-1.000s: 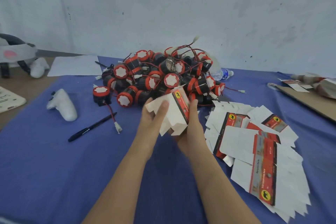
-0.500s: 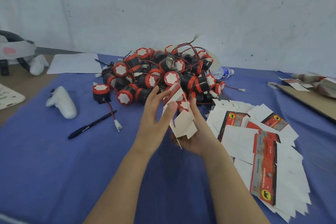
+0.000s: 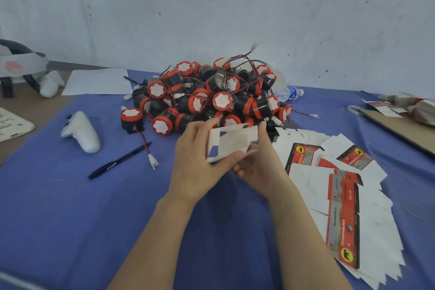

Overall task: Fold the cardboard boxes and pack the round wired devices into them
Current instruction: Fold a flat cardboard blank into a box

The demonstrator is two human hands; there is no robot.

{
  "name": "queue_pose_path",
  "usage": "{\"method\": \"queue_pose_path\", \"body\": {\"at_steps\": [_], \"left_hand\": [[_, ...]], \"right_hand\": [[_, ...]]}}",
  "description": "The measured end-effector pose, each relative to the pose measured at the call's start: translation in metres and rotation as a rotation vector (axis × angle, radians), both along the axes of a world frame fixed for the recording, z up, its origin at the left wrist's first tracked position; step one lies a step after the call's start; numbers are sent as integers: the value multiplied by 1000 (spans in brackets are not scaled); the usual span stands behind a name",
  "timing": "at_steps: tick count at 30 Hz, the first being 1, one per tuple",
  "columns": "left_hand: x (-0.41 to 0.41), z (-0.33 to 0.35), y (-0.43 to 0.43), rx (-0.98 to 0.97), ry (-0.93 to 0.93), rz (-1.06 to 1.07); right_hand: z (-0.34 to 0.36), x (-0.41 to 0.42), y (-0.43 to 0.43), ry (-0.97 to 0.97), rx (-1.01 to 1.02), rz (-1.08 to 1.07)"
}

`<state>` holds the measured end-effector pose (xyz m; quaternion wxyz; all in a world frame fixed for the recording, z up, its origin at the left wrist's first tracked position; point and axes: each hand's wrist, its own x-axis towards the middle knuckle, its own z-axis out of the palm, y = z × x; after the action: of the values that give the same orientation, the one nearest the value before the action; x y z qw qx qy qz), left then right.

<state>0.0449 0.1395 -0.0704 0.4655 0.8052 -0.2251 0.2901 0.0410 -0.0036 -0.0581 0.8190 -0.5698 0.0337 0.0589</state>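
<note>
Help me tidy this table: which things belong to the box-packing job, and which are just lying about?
Job: half-folded box, held by left hand and right hand; pile of round wired devices; stack of flat boxes.
Lying about: white controller; black pen; water bottle; sheet of paper; headset.

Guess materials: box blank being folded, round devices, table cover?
Box blank: thin paperboard, matte white on this side; it holds sharp creases. Round devices: probably moulded plastic, glossy black bodies with red caps; highlights on the sides. Table cover: seemingly woven cloth, matte blue, faint wrinkles.
</note>
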Motion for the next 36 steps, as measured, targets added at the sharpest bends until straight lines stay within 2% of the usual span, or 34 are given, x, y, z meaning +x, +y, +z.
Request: {"method": "queue_pose_path", "body": {"at_steps": [4, 7, 12, 16, 20, 23, 28, 32, 36], "left_hand": [[1, 3, -1, -335, 95, -18], [1, 5, 1, -483, 217, -59], [2, 2, -1, -458, 285, -131], [4, 0, -7, -481, 351, -102], [1, 1, -8, -489, 271, 9], [0, 4, -6, -500, 284, -32], [-1, 8, -6, -564, 305, 42], [2, 8, -6, -718, 362, 1], [-1, 1, -7, -474, 207, 68]], "right_hand": [[0, 0, 19, -202, -179, -73], [-2, -4, 25, -306, -258, -82], [-4, -5, 19, -276, -305, -139], [-6, -2, 23, -237, -317, -184], [-6, -2, 26, -241, -333, -178], [-4, -5, 27, -246, -339, -174], [-4, -7, 31, -302, -381, -177], [-8, -4, 33, -326, -428, -213], [-15, 2, 28, -294, -480, -326]]}}
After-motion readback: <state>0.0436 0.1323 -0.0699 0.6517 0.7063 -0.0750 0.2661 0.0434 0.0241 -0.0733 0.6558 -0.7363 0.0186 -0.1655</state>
